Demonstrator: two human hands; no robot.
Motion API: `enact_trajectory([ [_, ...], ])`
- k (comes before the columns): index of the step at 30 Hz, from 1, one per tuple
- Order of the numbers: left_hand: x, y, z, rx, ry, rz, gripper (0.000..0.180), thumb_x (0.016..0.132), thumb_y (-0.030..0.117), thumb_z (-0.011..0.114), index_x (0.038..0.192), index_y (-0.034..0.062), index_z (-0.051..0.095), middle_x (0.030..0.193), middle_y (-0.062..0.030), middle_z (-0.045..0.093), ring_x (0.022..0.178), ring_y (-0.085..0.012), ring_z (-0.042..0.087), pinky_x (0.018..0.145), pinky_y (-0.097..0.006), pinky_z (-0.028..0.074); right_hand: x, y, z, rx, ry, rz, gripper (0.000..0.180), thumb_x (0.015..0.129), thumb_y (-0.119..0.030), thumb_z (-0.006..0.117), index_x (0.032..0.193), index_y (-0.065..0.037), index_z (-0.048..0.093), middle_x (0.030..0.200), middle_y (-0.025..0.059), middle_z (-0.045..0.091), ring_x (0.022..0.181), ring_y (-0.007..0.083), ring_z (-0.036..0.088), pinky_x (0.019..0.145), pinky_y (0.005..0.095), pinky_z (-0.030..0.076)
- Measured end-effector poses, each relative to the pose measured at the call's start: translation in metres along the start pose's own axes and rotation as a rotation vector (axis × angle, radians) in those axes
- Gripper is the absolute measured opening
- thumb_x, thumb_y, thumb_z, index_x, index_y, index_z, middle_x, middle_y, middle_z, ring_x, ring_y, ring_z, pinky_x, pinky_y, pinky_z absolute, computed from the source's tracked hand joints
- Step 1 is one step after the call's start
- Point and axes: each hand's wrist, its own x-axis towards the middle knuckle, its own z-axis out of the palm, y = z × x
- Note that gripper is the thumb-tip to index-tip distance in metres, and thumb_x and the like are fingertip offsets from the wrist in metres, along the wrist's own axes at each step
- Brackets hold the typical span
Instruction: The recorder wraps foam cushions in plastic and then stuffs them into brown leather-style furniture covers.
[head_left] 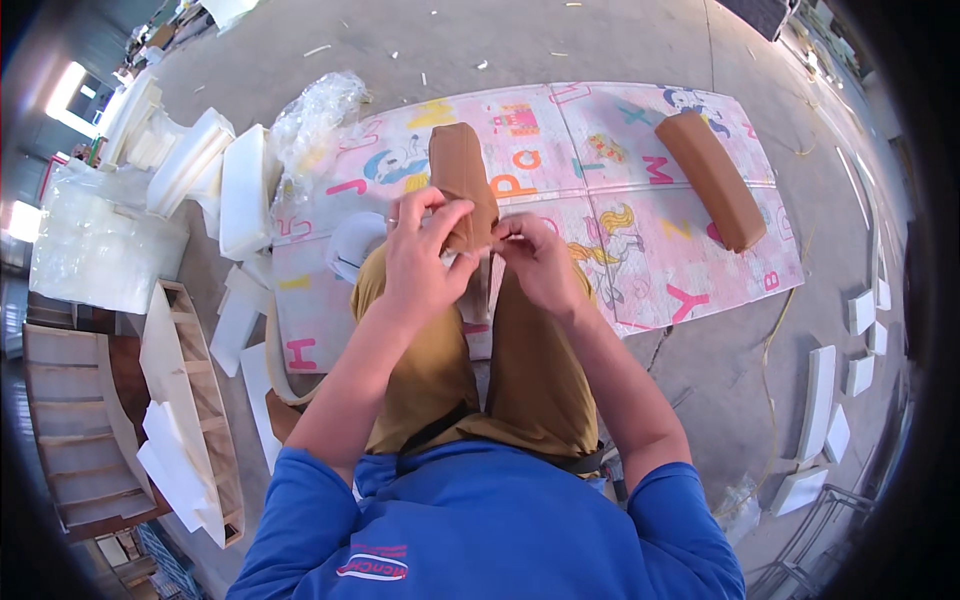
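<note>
A long brown upholstered block, like a padded armrest, lies between my knees and points away from me. My left hand bends over its near left side, fingers curled and thumb pressed toward the near end of the cover. From the right, my right hand pinches the cover's edge at the near right corner. Something thin and pale shows between the two hands, too small to make out. Below them a narrow greyish strip hangs from the near end. A second brown upholstered block rests apart at the right.
Beneath the blocks spreads a pink printed mat. Clear plastic wrap, white foam blocks and a wooden frame crowd the left. White foam strips lie on the right floor, near a yellowish cord.
</note>
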Motion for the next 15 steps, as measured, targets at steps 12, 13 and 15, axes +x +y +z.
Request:
enact_trajectory([
  [12, 0.015, -0.022, 0.020, -0.213, -0.047, -0.065, 0.067, 0.067, 0.015, 0.081, 0.125, 0.0023, 0.050, 0.134, -0.0161, 0.047, 0.130, -0.0378, 0.037, 0.104, -0.045, 0.036, 0.034, 0.003, 0.016, 0.717, 0.062, 0.195, 0.013, 0.076, -0.002, 0.050, 0.088, -0.005, 0.051, 0.083, -0.0016, 0.050, 0.071, 0.0044, 0.045, 0.061, 0.0191, 0.037],
  [13, 0.016, -0.022, 0.022, -0.223, -0.052, -0.058, 0.067, 0.066, 0.015, 0.081, 0.124, 0.0032, 0.050, 0.133, -0.0143, 0.047, 0.129, -0.0378, 0.038, 0.103, -0.045, 0.037, 0.031, 0.006, 0.015, 0.688, 0.075, 0.135, 0.013, 0.075, -0.003, 0.050, 0.088, -0.005, 0.050, 0.083, -0.0017, 0.049, 0.072, 0.0047, 0.044, 0.062, 0.0194, 0.037],
  [15, 0.021, -0.018, 0.029, -0.255, -0.068, -0.048, 0.068, 0.064, 0.016, 0.082, 0.123, 0.0051, 0.051, 0.132, -0.0108, 0.049, 0.128, -0.0377, 0.040, 0.103, -0.045, 0.038, 0.025, 0.014, 0.010, 0.623, 0.111, 0.023, 0.014, 0.074, -0.004, 0.051, 0.087, -0.006, 0.050, 0.083, -0.0018, 0.048, 0.073, 0.0054, 0.044, 0.064, 0.0201, 0.037],
])
